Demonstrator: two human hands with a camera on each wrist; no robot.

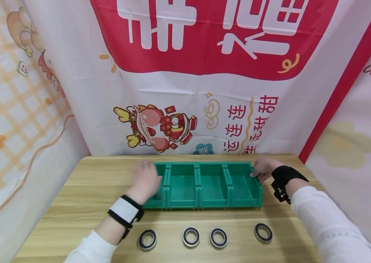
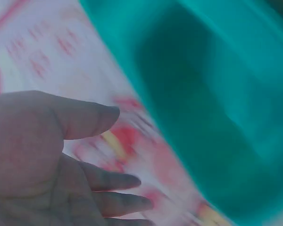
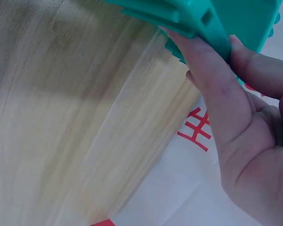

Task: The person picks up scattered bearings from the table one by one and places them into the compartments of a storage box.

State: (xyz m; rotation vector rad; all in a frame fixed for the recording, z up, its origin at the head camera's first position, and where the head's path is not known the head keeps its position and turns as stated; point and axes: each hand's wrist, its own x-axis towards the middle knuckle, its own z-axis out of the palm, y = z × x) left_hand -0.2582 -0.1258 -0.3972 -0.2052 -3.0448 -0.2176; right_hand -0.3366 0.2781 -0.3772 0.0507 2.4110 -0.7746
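Note:
Several green plastic bins (image 1: 182,203) stand joined in a row on the table, with nothing visible inside the ones I can see into. My right hand (image 1: 264,169) pinches the side wall of the rightmost bin (image 1: 243,202) between thumb and fingers; the right wrist view shows the thumb inside the rim. Over the leftmost bin is my left hand (image 1: 146,179), blurred and covering part of it. In the left wrist view, that hand's extended fingers (image 2: 115,181) are apart from the green bin (image 2: 179,94) and hold nothing.
Several ball bearings with black seals lie in front of the bins: one at left (image 1: 147,240), two near the middle (image 1: 191,237), one at right (image 1: 262,233). The wooden table (image 1: 83,193) meets a printed cloth (image 1: 172,84) behind; cloths hang at both sides.

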